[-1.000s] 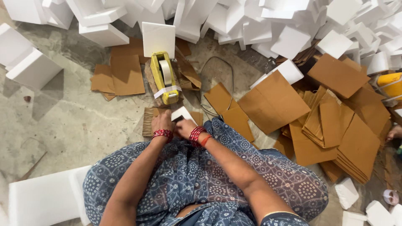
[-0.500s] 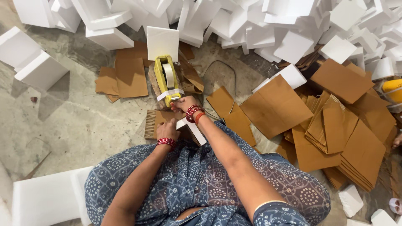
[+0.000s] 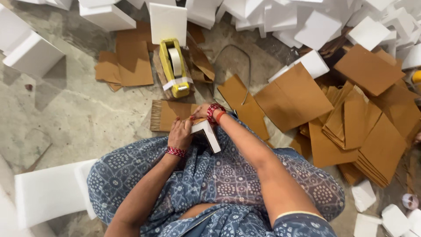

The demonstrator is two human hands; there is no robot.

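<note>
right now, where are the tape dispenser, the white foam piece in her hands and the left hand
tape dispenser (image 3: 174, 68), head view, on the tape roll in its yellow body
foam piece (image 3: 209, 134), head view, on its white top face
left hand (image 3: 180, 134), head view, on the back of the hand

packing workshop | foam blocks (image 3: 315, 26) | cardboard sheets (image 3: 294, 98) | tape dispenser (image 3: 174, 66)

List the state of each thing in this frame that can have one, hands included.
Left hand: pressing on the white foam corner block.
Right hand: holding the block's far end.
White foam corner block: held in the lap, partly wrapped in brown card.
Yellow tape dispenser: upright, tape end hanging loose.
Brown cardboard sheets: flat, scattered.
</note>
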